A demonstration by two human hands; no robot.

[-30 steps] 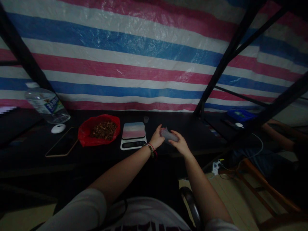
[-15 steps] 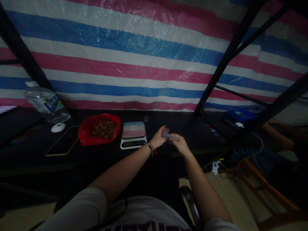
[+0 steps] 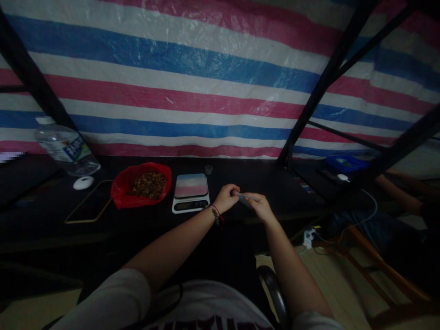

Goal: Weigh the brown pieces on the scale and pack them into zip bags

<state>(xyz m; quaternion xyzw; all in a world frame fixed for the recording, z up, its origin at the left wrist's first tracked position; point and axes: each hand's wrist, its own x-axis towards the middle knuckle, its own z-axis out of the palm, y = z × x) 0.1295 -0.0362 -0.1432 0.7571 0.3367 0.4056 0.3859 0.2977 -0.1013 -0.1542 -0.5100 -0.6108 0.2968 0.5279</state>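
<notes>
Between my two hands is a thin, greyish see-through plastic bag (image 3: 244, 200), small and partly covered by the fingers. My left hand (image 3: 225, 198), with a beaded bracelet at the wrist, pinches its left end. Closed on the right end is my right hand (image 3: 263, 207). To the left of my hands lies a white kitchen scale (image 3: 190, 205) with nothing on its pale blue-and-pink plate. A red plastic bag (image 3: 118, 192), opened wide, holds a heap of brown dried pieces (image 3: 148, 184). Behind the scale's right corner stands a tiny clear cup (image 3: 208, 170).
On the left of the black table (image 3: 240, 169) are a large clear bottle (image 3: 74, 153), a white mouse-like object (image 3: 83, 183) and a phone (image 3: 90, 201). A striped plastic sheet (image 3: 185, 101) hangs behind. At right are metal posts, a wooden chair (image 3: 371, 270) and another person's arm (image 3: 398, 195).
The see-through bag now lies flatter and straighter between my hands, where it was bunched up at its left end. My left fingers have curled in and come slightly nearer.
</notes>
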